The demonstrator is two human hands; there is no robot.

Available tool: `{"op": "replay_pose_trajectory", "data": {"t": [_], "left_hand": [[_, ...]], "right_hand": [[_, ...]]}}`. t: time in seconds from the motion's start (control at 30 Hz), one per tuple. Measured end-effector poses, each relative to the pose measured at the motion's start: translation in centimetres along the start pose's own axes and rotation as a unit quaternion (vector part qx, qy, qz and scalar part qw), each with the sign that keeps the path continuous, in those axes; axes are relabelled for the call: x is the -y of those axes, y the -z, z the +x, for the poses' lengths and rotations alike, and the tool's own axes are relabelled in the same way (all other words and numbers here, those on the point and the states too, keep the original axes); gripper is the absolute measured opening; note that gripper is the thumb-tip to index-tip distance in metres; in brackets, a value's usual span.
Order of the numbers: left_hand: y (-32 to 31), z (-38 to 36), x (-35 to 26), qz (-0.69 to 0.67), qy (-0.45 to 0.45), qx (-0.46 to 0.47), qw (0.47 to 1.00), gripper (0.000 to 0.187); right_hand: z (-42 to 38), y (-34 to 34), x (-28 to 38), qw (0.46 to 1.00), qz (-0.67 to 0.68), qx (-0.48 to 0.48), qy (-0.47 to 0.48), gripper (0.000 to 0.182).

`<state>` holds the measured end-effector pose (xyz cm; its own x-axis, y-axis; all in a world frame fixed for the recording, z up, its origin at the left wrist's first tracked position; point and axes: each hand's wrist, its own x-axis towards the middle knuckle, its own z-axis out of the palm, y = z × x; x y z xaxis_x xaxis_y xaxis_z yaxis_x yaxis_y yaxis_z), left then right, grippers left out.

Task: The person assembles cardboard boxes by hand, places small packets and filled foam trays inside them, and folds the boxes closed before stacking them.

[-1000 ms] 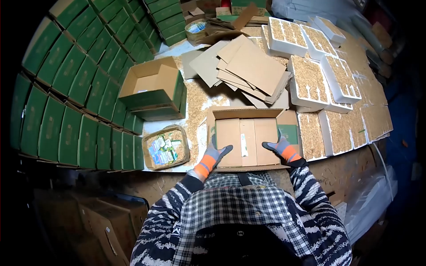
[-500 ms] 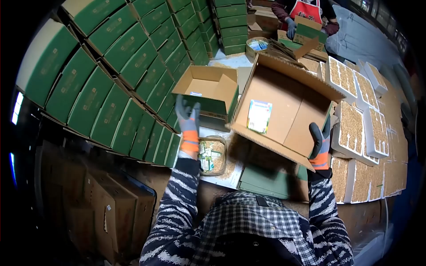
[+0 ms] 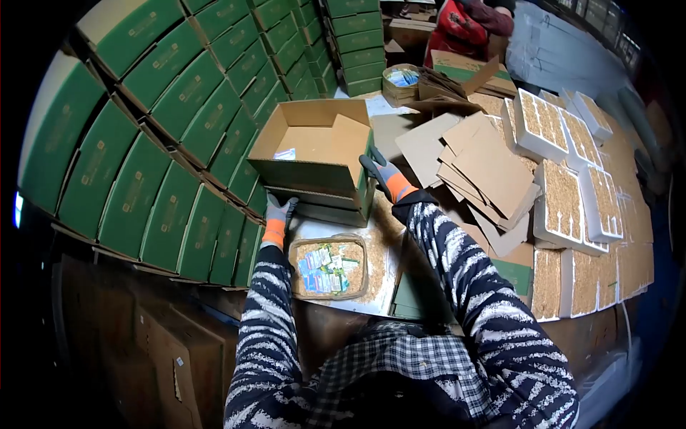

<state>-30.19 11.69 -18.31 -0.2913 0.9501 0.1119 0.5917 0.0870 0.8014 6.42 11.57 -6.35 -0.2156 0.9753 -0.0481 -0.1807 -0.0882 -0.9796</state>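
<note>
A green cardboard box [image 3: 304, 175], open at the top with a brown inside, sits on another green box [image 3: 332, 212]. A small printed packet [image 3: 284, 154] lies in the upper box. My right hand [image 3: 386, 176], in a grey and orange glove, grips the stack's right side near the upper box's front corner. On the opposite side, my gloved left hand [image 3: 280, 214] holds the front left corner low down, its thumb toward the front. Just in front stands a shallow basket [image 3: 366, 275] with printed packets [image 3: 325, 270] in it.
Stacked green boxes [image 3: 171, 107] form a wall on the left. Flat cardboard sheets [image 3: 486, 168] lie to the right, beside white trays [image 3: 564, 204] of tan grain-like material. A round container [image 3: 400, 89] of packets and a person in a red apron [image 3: 457, 32] are at the back.
The tilted box held in my right hand no longer shows apart from the stack. My right hand has moved left to the stack; my left hand has lowered to its front corner.
</note>
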Motion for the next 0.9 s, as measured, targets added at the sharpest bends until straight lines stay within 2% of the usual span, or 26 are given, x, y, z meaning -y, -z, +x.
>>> {"op": "replay_pose_trajectory", "data": {"t": [0.03, 0.07, 0.1, 0.13, 0.17, 0.2, 0.23, 0.27, 0.3, 0.33, 0.37, 0.4, 0.43, 0.47, 0.53, 0.57, 0.6, 0.63, 0.67, 0.73, 0.77, 0.8, 0.87, 0.9], "left_hand": [[-0.4, -2.7, -3.8, -0.165, -0.043, -0.077, 0.982, 0.085], [-1.2, -5.4, -6.2, -0.327, -0.075, -0.148, 0.93, 0.08], [-2.5, -7.6, -5.9, -0.187, -0.05, -0.217, 0.957, 0.075], [-3.6, -10.1, -5.6, -0.042, -0.03, -0.281, 0.958, 0.071], [-4.6, -14.0, -7.5, -0.098, -0.05, -0.166, 0.98, 0.07], [-5.5, -18.2, -11.0, -0.155, -0.07, -0.053, 0.984, 0.069], [-6.1, -21.4, -14.3, -0.171, -0.101, 0.082, 0.977, 0.066], [-7.0, -24.0, -16.5, -0.182, -0.131, 0.215, 0.95, 0.064], [-8.8, -25.0, -17.3, -0.065, -0.235, 0.255, 0.936, 0.061], [-10.8, -25.4, -18.1, 0.052, -0.339, 0.284, 0.896, 0.06], [-13.4, -25.6, -18.5, 0.047, -0.346, 0.292, 0.89, 0.06], [-16.2, -25.7, -18.6, 0.085, -0.394, 0.269, 0.875, 0.062], [-18.4, -25.7, -19.4, 0.12, -0.441, 0.241, 0.856, 0.066], [-19.2, -25.7, -20.6, 0.116, -0.449, 0.251, 0.85, 0.066], [-20.1, -25.6, -23.3, 0.306, -0.384, 0.377, 0.785, 0.077], [-20.2, -25.9, -23.8, 0.328, -0.408, 0.352, 0.776, 0.083], [-20.1, -25.6, -24.7, 0.329, -0.415, 0.351, 0.772, 0.083], [-19.4, -24.9, -26.1, 0.339, -0.395, 0.415, 0.746, 0.078], [-18.5, -24.2, -27.9, 0.348, -0.373, 0.476, 0.717, 0.073], [-15.0, -23.2, -33.5, 0.254, -0.348, 0.53, 0.73, 0.066], [-13.2, -23.8, -35.5, 0.229, -0.433, 0.472, 0.733, 0.054], [-11.6, -24.5, -37.7, 0.229, -0.441, 0.47, 0.729, 0.054], [-9.4, -25.6, -40.8, 0.187, -0.551, 0.385, 0.717, 0.045], [-9.4, -26.2, -40.9, 0.174, -0.588, 0.337, 0.715, 0.041]], "right_hand": [[-1.5, 1.8, 0.2, 0.989, -0.124, 0.035, 0.068, 0.061], [-3.1, 3.6, 0.5, 0.959, -0.24, 0.054, 0.143, 0.053], [-5.9, 4.8, 0.3, 0.954, -0.272, 0.013, 0.121, 0.052], [-9.7, 5.8, 0.9, 0.947, -0.306, -0.026, 0.099, 0.052], [-13.7, 7.2, 1.6, 0.91, -0.386, -0.054, 0.14, 0.05], [-16.7, 9.6, -0.3, 0.845, -0.496, -0.079, 0.183, 0.053], [-20.8, 10.9, -1.4, 0.762, -0.609, -0.121, 0.182, 0.062], [-24.4, 11.3, -2.6, 0.735, -0.657, -0.139, 0.09, 0.071], [-28.2, 10.5, -3.6, 0.711, -0.689, -0.136, 0.01, 0.079], [-31.5, 9.9, -6.4, 0.712, -0.692, -0.117, -0.025, 0.082], [-34.5, 8.8, -9.9, 0.692, -0.715, -0.084, -0.041, 0.084], [-36.0, 7.0, -9.3, 0.706, -0.707, -0.007, -0.05, 0.085], [-37.2, 5.3, -10.0, 0.75, -0.658, 0.01, -0.063, 0.088], [-37.9, 3.8, -9.9, 0.762, -0.645, 0.036, -0.049, 0.091], [-38.3, 3.8, -8.9, 0.792, -0.606, 0.064, -0.043, 0.092], [-38.5, 5.0, -7.9, 0.792, -0.607, 0.054, -0.044, 0.092], [-38.5, 6.7, -6.3, 0.824, -0.564, -0.046, 0.001, 0.091], [-38.4, 8.2, -4.5, 0.844, -0.513, -0.145, 0.046, 0.091], [-38.5, 9.8, -2.1, 0.799, -0.544, -0.228, 0.116, 0.089], [-38.6, 11.9, 6.4, 0.724, -0.583, -0.329, 0.168, 0.082], [-38.8, 12.9, 9.0, 0.676, -0.614, -0.353, 0.203, 0.079], [-39.3, 13.8, 11.2, 0.638, -0.65, -0.356, 0.206, 0.077], [-39.7, 14.5, 12.9, 0.622, -0.68, -0.346, 0.174, 0.07], [-39.6, 15.0, 11.5, 0.62, -0.703, -0.316, 0.148, 0.066]]}}
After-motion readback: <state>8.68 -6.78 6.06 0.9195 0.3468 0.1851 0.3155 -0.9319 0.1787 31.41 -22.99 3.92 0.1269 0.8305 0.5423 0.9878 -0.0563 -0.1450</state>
